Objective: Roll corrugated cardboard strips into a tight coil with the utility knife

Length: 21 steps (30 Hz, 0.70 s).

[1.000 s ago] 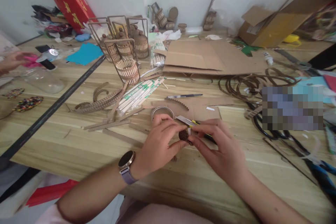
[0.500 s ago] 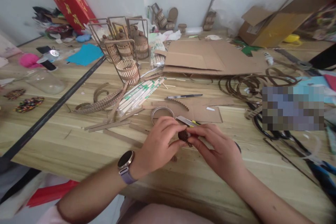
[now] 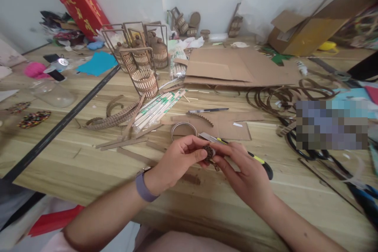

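Note:
A small dark brown coil of ridged cardboard (image 3: 209, 153) is pinched between my two hands above the table's front part. My left hand (image 3: 180, 159), with a purple watch strap at the wrist, has its thumb against the coil's near face. The thumb and fingertips of my right hand (image 3: 245, 167) grip the coil's right side. A short loose end hangs below it. Just behind my hands lie a pale ring (image 3: 183, 130) and a yellow and black utility knife (image 3: 257, 159), partly covered by my right hand.
Small slatted baskets (image 3: 144, 82) with tall handles stand at the back left. Wrapped sticks (image 3: 158, 108), a pen (image 3: 208, 110) and cardboard sheets (image 3: 218, 65) lie mid-table. Brown strip coils (image 3: 265, 100) and black-handled scissors (image 3: 313, 152) are at the right.
My left hand has rolled over, its thumb now on the coil, and the watch face has turned out of sight. The coil now shows its round face. More of the knife handle is visible.

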Motion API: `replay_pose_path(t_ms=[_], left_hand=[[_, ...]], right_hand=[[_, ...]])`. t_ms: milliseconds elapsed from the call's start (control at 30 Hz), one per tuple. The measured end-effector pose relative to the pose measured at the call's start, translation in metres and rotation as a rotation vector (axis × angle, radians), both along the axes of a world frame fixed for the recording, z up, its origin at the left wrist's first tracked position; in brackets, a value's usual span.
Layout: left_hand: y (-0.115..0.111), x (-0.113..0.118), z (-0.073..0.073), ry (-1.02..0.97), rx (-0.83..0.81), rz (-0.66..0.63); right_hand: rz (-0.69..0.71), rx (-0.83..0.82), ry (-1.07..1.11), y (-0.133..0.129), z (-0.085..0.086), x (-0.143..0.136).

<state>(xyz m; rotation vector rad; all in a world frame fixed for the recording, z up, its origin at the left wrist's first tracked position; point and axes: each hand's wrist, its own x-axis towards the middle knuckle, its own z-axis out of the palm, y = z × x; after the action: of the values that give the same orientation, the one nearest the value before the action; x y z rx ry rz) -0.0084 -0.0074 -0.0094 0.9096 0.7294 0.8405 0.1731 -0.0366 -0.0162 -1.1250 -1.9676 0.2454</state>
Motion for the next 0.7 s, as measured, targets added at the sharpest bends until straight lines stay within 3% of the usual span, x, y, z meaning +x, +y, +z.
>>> replay_pose_path(t_ms=[233, 700], left_hand=[[-0.0004, 0.0027, -0.0005, -0.044, -0.061, 0.056], [-0.0027, 0.0021, -0.0055, 0.05, 0.015, 0.046]], right_hand=[[-0.128, -0.111, 0.138, -0.0035, 0.005, -0.0003], [-0.126, -0.087, 0.059, -0.0018, 0.0076, -0.0013]])
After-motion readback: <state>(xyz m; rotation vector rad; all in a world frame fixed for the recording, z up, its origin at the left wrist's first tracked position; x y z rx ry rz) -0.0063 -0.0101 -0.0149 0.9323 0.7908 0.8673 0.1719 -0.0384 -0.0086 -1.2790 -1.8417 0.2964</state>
